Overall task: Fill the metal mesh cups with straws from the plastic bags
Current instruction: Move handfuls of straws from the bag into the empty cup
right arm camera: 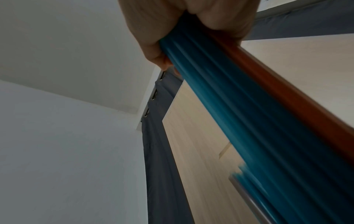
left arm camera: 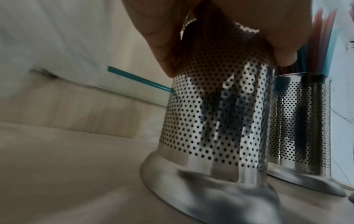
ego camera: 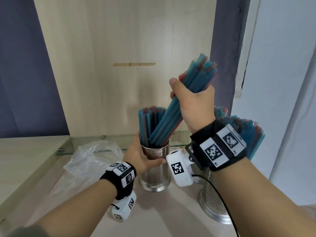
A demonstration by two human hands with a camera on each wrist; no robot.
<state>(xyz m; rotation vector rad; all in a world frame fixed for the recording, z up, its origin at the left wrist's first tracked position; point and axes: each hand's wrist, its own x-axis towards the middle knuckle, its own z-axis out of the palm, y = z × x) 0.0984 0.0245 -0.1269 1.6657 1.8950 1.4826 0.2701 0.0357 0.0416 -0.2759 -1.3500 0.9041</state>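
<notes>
The right hand (ego camera: 195, 106) is clenched around a thick bundle of blue and red plastic straws (ego camera: 181, 106), gripping it near the middle of its length. The bundle's long axis is tilted: its upper end leans up and to the right, above the hand, while its lower end points down and to the left and is already inside the mouth of the perforated steel mesh cup (ego camera: 154, 170) standing on the pale wooden desk (ego camera: 171, 211). That cup already holds a set of upright blue and red straws (ego camera: 147, 124), crowded toward its left side, so the tilted bundle enters on the right side of the opening.

The left hand (ego camera: 142, 156) grips the cup's upper wall from the left, fingers (left arm camera: 283, 56) and thumb curled round it just under the rim, steadying it; the left wrist view shows its flared base flat on the desk.

The coming move, as I judge it, turns on this tilt: the bundle needs swinging upright, its top brought left over the cup, before the right hand's grip can loosen and the straws slide down. Let go while slanted, they may fan out or lever the cup over.

A second perforated steel cup (ego camera: 213, 197), packed with straws, stands just right of the first, partly behind the right forearm. A crumpled clear plastic bag (ego camera: 89, 159) lies left of the cups, near the left hand.
</notes>
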